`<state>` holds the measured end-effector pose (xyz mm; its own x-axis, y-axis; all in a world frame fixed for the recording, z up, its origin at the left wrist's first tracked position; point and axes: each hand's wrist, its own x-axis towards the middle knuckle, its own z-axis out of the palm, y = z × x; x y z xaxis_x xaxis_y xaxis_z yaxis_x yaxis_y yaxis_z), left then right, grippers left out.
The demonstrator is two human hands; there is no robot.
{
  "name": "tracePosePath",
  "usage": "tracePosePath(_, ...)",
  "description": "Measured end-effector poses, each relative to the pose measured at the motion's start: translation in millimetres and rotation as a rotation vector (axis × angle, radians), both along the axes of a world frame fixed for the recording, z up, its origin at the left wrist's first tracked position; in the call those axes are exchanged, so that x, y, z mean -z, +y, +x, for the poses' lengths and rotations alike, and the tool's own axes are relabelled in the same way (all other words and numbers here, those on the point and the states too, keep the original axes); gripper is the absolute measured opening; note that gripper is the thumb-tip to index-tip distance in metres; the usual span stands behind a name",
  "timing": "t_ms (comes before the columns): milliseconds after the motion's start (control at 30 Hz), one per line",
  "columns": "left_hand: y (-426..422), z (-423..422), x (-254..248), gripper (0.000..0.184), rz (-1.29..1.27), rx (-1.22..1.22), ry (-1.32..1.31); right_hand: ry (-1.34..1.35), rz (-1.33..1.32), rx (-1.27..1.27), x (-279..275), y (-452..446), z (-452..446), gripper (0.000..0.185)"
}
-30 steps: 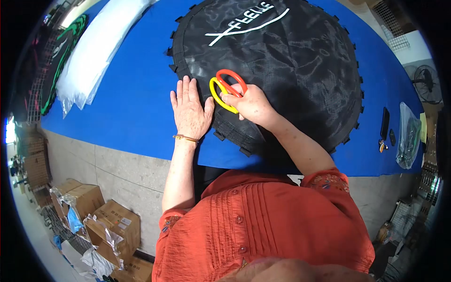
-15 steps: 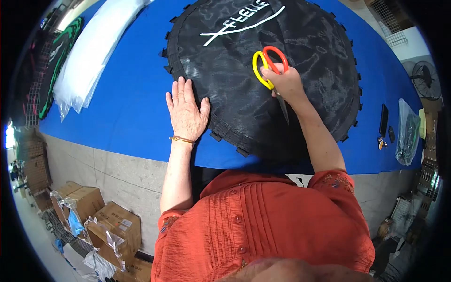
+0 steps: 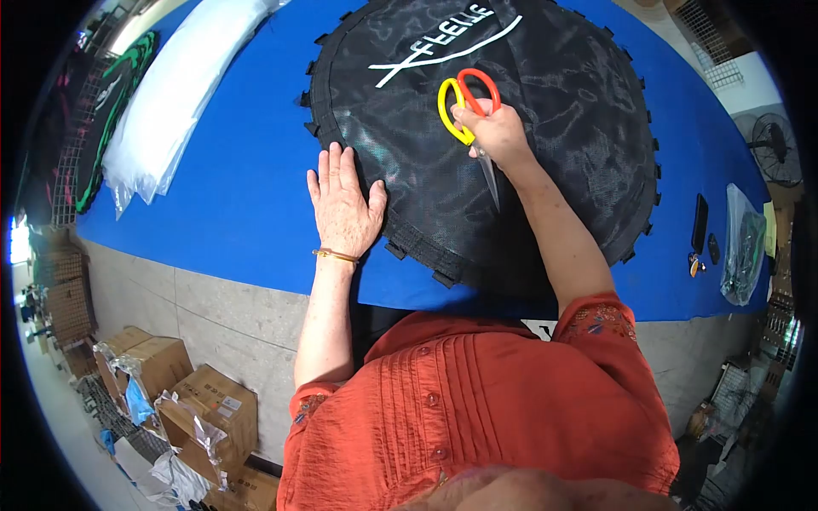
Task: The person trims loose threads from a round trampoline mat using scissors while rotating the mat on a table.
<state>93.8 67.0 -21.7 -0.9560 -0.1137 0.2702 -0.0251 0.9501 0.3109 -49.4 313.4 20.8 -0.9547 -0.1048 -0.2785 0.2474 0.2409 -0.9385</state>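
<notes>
A round black mesh mat (image 3: 443,196) with small tabs round its edge and white lettering near its far side lies on the blue table (image 3: 221,196). My left hand (image 3: 348,206) lies flat, fingers stretched out, its fingertips at the mat's left edge. Over the middle of the mat, my right hand (image 3: 501,136) grips scissors (image 3: 487,176) with one yellow and one red handle. The blades look closed and point back toward my body, with the handles on the far side of the hand. Whether the scissors touch the mesh I cannot tell.
Clear plastic sheets (image 3: 183,94) lie at the table's left, beside a black and green piece (image 3: 106,128). At the right are a dark phone-like object (image 3: 699,223), keys (image 3: 695,266) and a plastic bag (image 3: 744,247). Cardboard boxes (image 3: 209,409) stand on the floor; a fan (image 3: 774,145) stands beyond.
My right hand has moved left and slightly away from my body with the scissors. My left hand stays flat at the mat's edge. The whole view has shifted slightly.
</notes>
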Motion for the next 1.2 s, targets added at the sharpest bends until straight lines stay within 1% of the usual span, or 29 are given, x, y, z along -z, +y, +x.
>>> tracePosePath(67,2,-1,0,0.073,0.005,0.003,0.001,0.011,-0.059,-0.041,7,-1,-1,0.026)
tracePosePath(100,2,0,0,0.073,0.010,0.004,0.003,-0.033,-0.026,-0.067,-1,-7,4,0.027)
tracePosePath(167,1,0,0,0.073,0.014,0.003,0.004,-0.021,0.045,-0.103,-17,-16,17,0.027)
tracePosePath(200,2,-1,0,0.073,0.013,0.002,0.003,0.027,0.057,-0.143,-12,-16,15,0.027)
tracePosePath(300,0,1,0,0.073,0.015,0.000,0.003,-0.037,-0.002,-0.093,-3,-14,-3,0.026)
tracePosePath(333,1,0,0,0.073,0.018,0.001,0.007,-0.021,0.008,-0.015,-4,-18,-7,0.027)
tracePosePath(433,1,0,-1,0.073,0.014,0.008,0.002,-0.002,-0.020,-0.010,2,-29,-12,0.029)
tracePosePath(467,1,0,-2,0.073,0.013,0.009,0.001,-0.020,-0.031,-0.083,4,-29,-11,0.031)
tracePosePath(500,0,0,-3,0.074,0.001,0.008,-0.009,-0.046,0.027,-0.097,-9,-38,0,0.026)
tracePosePath(567,0,-1,-2,0.074,0.004,0.009,-0.008,0.001,0.116,-0.110,-7,-47,12,0.027)
tracePosePath(633,0,0,-3,0.073,0.014,0.013,-0.013,0.004,0.105,-0.152,-9,-47,18,0.028)
tracePosePath(667,0,0,-3,0.073,0.011,0.017,-0.011,-0.026,0.079,-0.148,-12,-42,20,0.028)
tracePosePath(767,0,0,-3,0.072,0.007,0.014,-0.018,-0.032,0.143,-0.173,-21,-21,26,0.029)
tracePosePath(967,0,1,-5,0.074,0.016,0.018,-0.046,0.058,0.139,0.011,-13,48,15,0.031)
tracePosePath(1100,0,1,-4,0.071,-0.003,0.014,-0.034,0.168,0.151,0.157,-8,95,8,0.030)
tracePosePath(1167,1,1,-6,0.071,-0.005,0.012,-0.044,0.189,0.226,0.204,-6,120,-1,0.032)
tracePosePath(1200,1,1,-6,0.072,-0.008,0.016,-0.049,0.219,0.213,0.195,-10,131,0,0.033)
